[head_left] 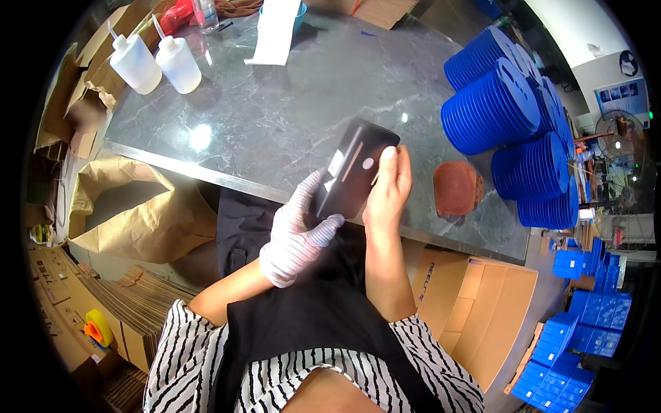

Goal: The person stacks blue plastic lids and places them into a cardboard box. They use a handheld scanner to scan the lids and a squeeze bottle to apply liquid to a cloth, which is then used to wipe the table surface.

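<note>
A glossy black rectangular case (354,168) is held tilted above the near edge of the table, between both hands. White label-like patches and a pale round spot show on its faces. My left hand (296,237), in a striped whitish knit glove, is closed around its lower left side, thumb at the bottom end. My bare right hand (389,189) grips the right side, thumb laid along the face near the upper corner. The fingers behind the case are hidden. To the right of that hand, a reddish-brown shallow block or dish (456,188) lies on the table.
Stacks of blue ribbed discs (489,110) fill the right of the grey marbled table (303,110). Two white squeeze bottles (177,65) stand far left; a white paper strip (277,31) hangs from a teal bowl (301,15). Below are a paper bag (138,227) and an open carton (482,310).
</note>
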Available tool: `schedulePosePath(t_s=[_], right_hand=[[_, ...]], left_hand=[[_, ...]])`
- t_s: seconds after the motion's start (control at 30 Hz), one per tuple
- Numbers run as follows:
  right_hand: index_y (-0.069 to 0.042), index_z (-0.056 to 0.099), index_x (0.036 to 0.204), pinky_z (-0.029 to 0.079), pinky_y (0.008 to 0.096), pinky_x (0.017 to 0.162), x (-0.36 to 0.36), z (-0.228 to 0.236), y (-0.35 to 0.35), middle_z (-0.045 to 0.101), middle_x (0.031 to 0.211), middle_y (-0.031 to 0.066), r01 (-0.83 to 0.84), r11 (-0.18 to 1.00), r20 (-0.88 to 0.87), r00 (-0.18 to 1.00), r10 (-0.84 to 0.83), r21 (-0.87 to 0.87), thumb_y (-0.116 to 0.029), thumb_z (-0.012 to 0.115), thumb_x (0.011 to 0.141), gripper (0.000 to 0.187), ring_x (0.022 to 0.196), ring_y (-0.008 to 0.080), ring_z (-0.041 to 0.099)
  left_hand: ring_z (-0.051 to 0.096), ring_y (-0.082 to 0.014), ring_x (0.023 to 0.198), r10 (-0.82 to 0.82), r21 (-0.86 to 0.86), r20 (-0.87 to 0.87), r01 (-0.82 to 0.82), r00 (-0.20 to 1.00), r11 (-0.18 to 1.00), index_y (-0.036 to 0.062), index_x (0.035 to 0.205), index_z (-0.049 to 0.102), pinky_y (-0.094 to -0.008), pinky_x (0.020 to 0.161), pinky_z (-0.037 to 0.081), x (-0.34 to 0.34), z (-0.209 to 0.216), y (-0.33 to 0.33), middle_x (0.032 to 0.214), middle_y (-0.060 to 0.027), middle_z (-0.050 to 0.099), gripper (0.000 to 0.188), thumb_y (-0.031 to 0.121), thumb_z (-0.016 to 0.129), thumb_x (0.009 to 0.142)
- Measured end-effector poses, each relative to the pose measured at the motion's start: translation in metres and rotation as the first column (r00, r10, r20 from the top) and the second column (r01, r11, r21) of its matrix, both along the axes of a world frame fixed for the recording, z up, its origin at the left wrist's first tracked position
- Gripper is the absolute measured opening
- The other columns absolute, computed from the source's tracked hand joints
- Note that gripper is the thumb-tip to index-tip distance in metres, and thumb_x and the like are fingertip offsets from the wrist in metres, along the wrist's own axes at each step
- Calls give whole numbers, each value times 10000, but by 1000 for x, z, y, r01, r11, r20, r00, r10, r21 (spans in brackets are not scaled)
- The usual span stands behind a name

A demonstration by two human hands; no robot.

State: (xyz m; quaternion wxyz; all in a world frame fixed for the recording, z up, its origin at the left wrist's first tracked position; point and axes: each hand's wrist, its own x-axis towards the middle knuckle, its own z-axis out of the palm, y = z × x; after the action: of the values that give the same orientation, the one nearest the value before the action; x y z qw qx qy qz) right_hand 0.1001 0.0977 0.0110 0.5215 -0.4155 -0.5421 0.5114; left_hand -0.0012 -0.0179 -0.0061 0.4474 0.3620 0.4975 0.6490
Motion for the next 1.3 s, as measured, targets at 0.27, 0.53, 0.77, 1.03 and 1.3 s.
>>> schedulePosePath(t_s=[0.27, 0.53, 0.77, 1.03, 1.3], right_hand=[[-45, 555, 945, 375, 227, 663, 6, 7, -2, 479, 801, -45, -80, 997, 202, 977, 75, 18, -292, 457, 1046, 285, 742, 57, 422], [-2, 552, 1157, 422, 256, 621, 13, 1, -7, 561, 770, 12, -153, 986, 470, 877, 104, 67, -91, 458, 981, 218, 682, 79, 475], [11, 505, 816, 393, 300, 508, 18, -7, 9, 435, 572, 102, -84, 989, 419, 907, 26, 120, -86, 529, 928, 150, 536, 104, 405], [20, 499, 757, 409, 248, 528, 22, -2, 10, 476, 567, 37, -87, 993, 397, 917, 46, 84, -49, 558, 894, 164, 586, 33, 458], [40, 600, 884, 449, 219, 590, 26, -10, 6, 618, 700, 19, -187, 982, 195, 962, 190, -33, 5, 553, 864, 62, 669, 31, 535]], left_hand=[[602, -132, 1021, 60, 1, -49, -60, 997, 998, 2, 1415, 413, -282, 904, 485, 3, -8, 2, 1153, -109, 652, 689, 68, 748, 817], [653, -150, 913, 112, -48, -188, -123, 976, 991, 12, 1398, 437, -277, 812, 522, 1, -11, 4, 1074, -127, 678, 666, 91, 750, 816], [671, -243, 905, 123, 55, -488, -111, 864, 992, 4, 1372, 457, -308, 787, 540, -3, -13, 2, 1065, -158, 667, 642, 84, 742, 802], [643, -150, 981, 96, 47, -550, -83, 830, 995, 16, 1385, 449, -276, 867, 502, -4, -9, -2, 1097, -116, 667, 642, 47, 738, 813], [638, -139, 965, 97, 27, -545, -98, 833, 995, 17, 1376, 461, -274, 857, 501, -5, -8, -3, 1083, -108, 670, 642, 60, 750, 804]])
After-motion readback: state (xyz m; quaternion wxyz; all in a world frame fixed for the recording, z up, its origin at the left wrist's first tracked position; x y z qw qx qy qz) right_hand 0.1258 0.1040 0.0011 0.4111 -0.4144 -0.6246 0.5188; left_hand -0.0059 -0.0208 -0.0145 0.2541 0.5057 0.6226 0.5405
